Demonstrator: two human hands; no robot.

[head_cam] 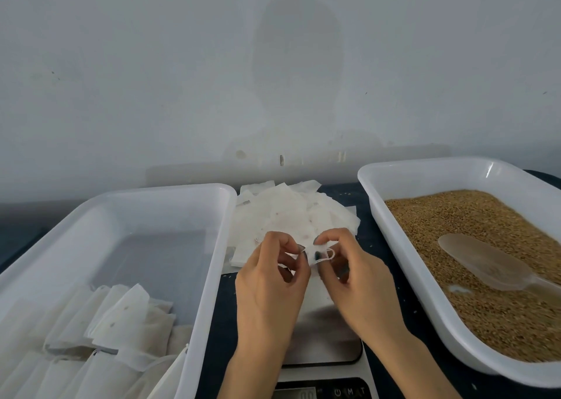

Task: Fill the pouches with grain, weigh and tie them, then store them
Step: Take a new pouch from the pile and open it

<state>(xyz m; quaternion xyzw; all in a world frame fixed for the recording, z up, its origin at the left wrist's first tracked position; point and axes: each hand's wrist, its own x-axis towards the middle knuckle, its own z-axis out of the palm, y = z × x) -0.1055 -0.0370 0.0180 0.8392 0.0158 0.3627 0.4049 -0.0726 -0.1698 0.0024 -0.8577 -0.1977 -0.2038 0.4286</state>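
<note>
Over the "M T" scale (329, 348), both hands (267, 292) (362, 292) pinch a pouch (318, 289).

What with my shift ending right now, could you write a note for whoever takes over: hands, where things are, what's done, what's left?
Hands: the left hand and the right hand both pinch one pouch, seemingly empty, by its top, above the scale.
Things: the pile of empty pouches lies behind the hands. The grain and the scoop are in the right tray.
Done: filled pouches lie in the left tray.
Left: fill this pouch, weigh, tie and store it, then work through the pile.
</note>
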